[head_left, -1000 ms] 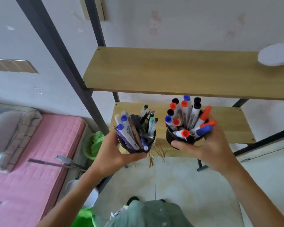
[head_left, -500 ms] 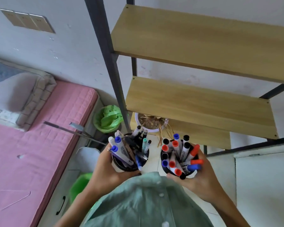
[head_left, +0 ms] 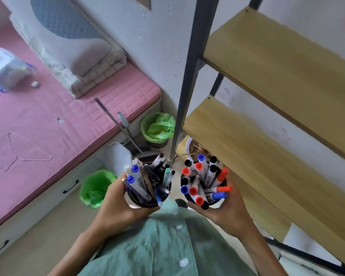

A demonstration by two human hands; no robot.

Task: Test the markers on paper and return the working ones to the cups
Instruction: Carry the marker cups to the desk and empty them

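Left hand [head_left: 119,206] gripping pen cup [head_left: 145,202], right hand [head_left: 225,210] gripping marker cup [head_left: 217,203] (both upright)

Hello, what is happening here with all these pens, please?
A person in a green shirt holds two dark cups close to the chest. The left hand grips the left cup, filled with mixed pens and blue-capped markers. The right hand grips the right cup, filled with markers with red, blue and black caps. No marker is out of a cup and no test paper is clearly in view. A wooden shelf stands at the right, a pink bed at the left.
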